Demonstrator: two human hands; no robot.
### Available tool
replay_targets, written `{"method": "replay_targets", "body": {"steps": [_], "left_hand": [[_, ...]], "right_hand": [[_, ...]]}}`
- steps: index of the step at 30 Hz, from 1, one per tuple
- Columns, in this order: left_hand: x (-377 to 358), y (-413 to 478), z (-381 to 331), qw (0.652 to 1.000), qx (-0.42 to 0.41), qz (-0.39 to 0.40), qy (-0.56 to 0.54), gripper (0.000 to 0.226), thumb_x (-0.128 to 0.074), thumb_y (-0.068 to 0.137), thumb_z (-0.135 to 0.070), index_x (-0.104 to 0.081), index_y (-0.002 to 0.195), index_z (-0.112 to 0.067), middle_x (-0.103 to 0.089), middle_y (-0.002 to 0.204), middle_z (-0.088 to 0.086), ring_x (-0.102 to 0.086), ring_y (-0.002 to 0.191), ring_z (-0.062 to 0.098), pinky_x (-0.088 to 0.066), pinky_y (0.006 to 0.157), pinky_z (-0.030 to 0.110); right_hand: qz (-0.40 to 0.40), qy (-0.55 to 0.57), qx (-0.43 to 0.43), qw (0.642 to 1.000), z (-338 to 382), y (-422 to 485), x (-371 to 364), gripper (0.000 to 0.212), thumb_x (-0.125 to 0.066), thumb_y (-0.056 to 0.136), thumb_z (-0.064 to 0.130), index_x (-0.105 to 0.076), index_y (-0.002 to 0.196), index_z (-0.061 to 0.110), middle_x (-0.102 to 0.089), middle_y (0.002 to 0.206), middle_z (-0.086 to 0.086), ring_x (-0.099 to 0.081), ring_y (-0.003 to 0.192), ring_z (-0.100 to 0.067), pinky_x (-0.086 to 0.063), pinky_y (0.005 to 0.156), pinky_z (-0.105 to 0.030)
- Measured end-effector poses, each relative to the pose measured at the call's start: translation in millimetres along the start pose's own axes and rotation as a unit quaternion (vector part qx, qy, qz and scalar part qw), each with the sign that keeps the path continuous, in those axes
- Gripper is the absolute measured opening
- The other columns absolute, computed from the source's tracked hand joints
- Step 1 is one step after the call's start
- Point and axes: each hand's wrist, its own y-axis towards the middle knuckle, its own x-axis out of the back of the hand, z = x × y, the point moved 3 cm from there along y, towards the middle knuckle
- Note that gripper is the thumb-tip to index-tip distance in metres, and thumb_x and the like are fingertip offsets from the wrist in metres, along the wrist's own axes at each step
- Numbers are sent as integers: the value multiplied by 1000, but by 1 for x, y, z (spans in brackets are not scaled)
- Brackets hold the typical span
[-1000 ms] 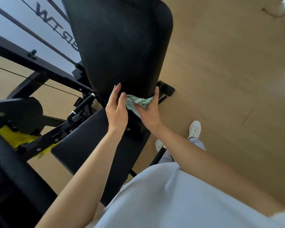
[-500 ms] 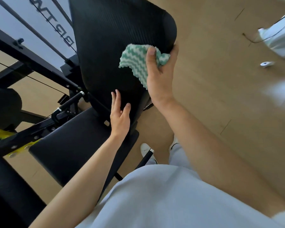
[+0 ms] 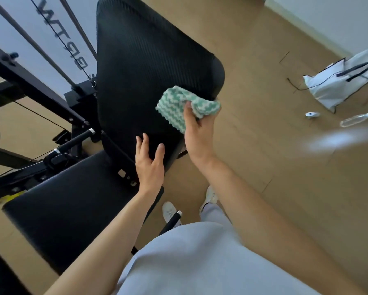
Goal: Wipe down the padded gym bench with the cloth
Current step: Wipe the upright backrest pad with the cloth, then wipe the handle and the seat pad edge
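- Standing at the far left, a black steel machine frame point(image 3: 27, 81) with cables, beside a flat black padded seat point(image 3: 72, 207)
- Left hand point(image 3: 150, 165) open, fingers spread, resting low on the raised black ribbed padded backrest point(image 3: 144, 67)
- Right hand point(image 3: 199, 133) gripping a bunched green-and-white zigzag cloth point(image 3: 179, 106), pressed against the backrest's right edge
- White tote bag point(image 3: 336, 84) lying on the tan wooden floor point(image 3: 274, 156), far right

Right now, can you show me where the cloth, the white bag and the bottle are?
cloth point(image 3: 174, 104), head view, middle of its green zigzag fabric.
white bag point(image 3: 336, 86), head view, its side panel.
bottle point(image 3: 355, 119), head view, its clear body.
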Motion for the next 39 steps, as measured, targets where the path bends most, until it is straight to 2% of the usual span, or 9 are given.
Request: {"method": "replay_targets", "body": {"steps": [3,6,9,13,18,21,25,33,39], "left_hand": [[-9,5,-37,998,-48,30,5,72,-53,106,-42,-11,165,-35,5,174,-7,6,161,17,-1,129,39],[-12,16,-71,996,-83,28,1,73,-53,107,-36,-10,165,-33,8,174,-4,13,160,22,-1,124,36],[-13,19,-83,993,-118,27,7,71,-53,107,-31,-11,165,-34,6,175,-2,12,160,25,-5,121,32],[-9,20,-81,991,-128,19,22,69,-55,106,-33,-17,164,-38,0,175,-4,8,161,23,-9,117,29],[2,22,-85,993,-121,-4,-14,64,-62,101,-30,-36,159,-32,-19,172,-1,-14,160,19,-21,129,46],[7,26,-104,988,-151,-29,-33,59,-62,100,-27,-42,156,-24,-32,167,-3,-25,156,13,-27,128,46],[1,34,-136,976,-212,-39,-39,54,-58,101,-29,-46,153,-20,-38,164,0,-29,155,15,-29,127,46],[-21,39,-159,969,-188,-151,-52,46,-51,97,-36,-58,134,-8,-52,143,8,-48,137,19,-41,114,47],[-43,42,-188,969,-118,-205,-76,62,-63,87,-47,-48,140,-19,-53,140,5,-53,131,26,-46,110,56]], "right_hand": [[-18,-42,62,997,33,19,8,80,-65,93,41,-25,151,3,-47,147,-21,-52,137,-28,-46,115,-49],[-28,-202,162,965,72,47,11,57,-61,97,40,-49,142,7,-60,134,-12,-60,125,-21,-50,108,-45],[93,-440,178,875,106,78,-5,39,-51,101,48,-62,123,18,-68,117,-2,-67,103,-19,-55,90,-45],[219,-574,135,777,119,104,-36,53,-49,99,59,-51,139,25,-58,127,-3,-59,108,-19,-49,97,-40],[288,-536,72,790,122,127,-60,72,-62,90,62,-43,146,22,-54,137,-5,-57,124,-24,-47,110,-47],[312,-524,72,789,124,116,-43,97,-63,95,54,-7,165,19,-34,161,-8,-38,147,-26,-33,123,-46],[336,-510,61,789,122,90,-4,109,-64,101,32,27,159,18,-3,174,1,-14,158,-20,-17,128,-42],[424,-412,49,805,112,153,-53,95,-54,103,49,8,164,12,-8,173,-8,-10,160,-21,-14,130,-41],[504,-246,-17,828,102,210,-117,83,-53,95,58,-19,159,18,-44,152,-9,-48,137,-21,-38,120,-44]]}}
